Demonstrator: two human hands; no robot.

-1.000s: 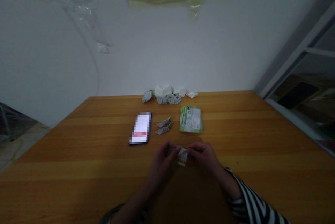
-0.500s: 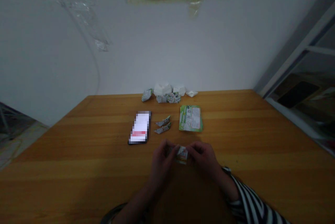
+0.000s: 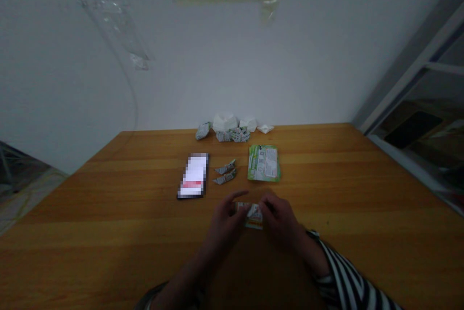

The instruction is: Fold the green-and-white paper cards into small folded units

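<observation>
A small folded piece of printed paper, white with an orange strip, lies between my two hands low over the near middle of the table. My left hand has its thumb on the paper's left part, while its index finger is lifted and stretched out above. From the right, my right hand pinches the paper's other end with thumb and fingers. Beyond them rest two folded paper strips, one behind the other. A flat stack of green and white printed leaflets sits farther right.
A phone with a lit, blurred screen lies left of the strips. Crumpled white tissue and folded printed paper pieces stand along the wall at the wooden table's back edge. A metal-framed shelf stands at the right.
My left index finger has lifted off the paper and straightened. More of the paper's printed face shows between the hands. Things on the table have stayed in place.
</observation>
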